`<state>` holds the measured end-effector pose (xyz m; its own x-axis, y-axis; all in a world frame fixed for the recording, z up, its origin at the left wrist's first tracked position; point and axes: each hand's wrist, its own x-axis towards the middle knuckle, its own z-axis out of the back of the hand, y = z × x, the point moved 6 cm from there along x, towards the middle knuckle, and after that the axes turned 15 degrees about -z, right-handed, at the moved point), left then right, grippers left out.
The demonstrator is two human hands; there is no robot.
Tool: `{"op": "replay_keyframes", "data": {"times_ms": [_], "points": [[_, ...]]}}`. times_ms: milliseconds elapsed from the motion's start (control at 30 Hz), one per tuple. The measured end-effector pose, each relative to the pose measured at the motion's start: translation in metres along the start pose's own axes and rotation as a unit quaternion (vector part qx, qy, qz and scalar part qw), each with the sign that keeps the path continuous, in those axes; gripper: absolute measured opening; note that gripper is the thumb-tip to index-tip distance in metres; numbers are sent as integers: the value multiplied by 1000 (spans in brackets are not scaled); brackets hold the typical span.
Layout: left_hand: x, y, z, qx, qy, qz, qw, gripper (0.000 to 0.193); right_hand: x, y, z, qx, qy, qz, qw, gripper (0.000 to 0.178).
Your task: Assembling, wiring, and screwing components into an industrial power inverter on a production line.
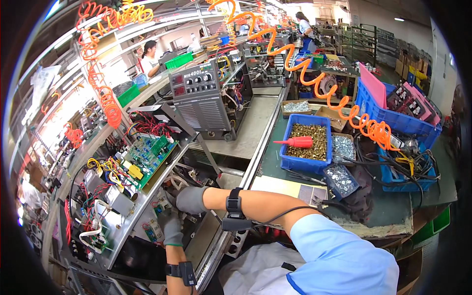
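Both my hands wear grey gloves and reach into the open side of a welding machine chassis [162, 184]. Its upper deck carries a green circuit board [156, 156] and bundles of coloured wires. My left hand [171, 227] is low in the opening, beside small boards with metal parts [153, 228]. Just above and to its right, my right hand [191, 199] points inward near a pale cable [178, 182]. The fingers of both hands are mostly hidden by the gloves' backs and the chassis, so what they hold does not show.
A finished-looking grey welding machine [204, 105] stands farther along the line. On the right bench are a blue bin of brass fasteners [307, 129] with a red bottle [299, 142], boxes of screws [342, 147] and a cable-filled blue basket [410, 169]. Orange coiled hoses [314, 76] hang overhead.
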<state>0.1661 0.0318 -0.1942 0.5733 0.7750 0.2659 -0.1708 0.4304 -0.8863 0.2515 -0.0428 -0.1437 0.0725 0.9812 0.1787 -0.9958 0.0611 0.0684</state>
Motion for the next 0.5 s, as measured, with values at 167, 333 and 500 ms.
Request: {"op": "replay_keyframes", "data": {"times_ms": [167, 333, 500], "points": [[6, 46, 24, -79, -18, 24, 996, 27, -28, 13, 4, 70, -53, -14, 996, 31], [-39, -7, 28, -115, -45, -113, 986, 26, -121, -44, 3, 437, -279, -44, 854, 25], [-118, 3, 38, -14, -213, -160, 964, 21, -172, -65, -20, 405, -184, -182, 877, 34]]}}
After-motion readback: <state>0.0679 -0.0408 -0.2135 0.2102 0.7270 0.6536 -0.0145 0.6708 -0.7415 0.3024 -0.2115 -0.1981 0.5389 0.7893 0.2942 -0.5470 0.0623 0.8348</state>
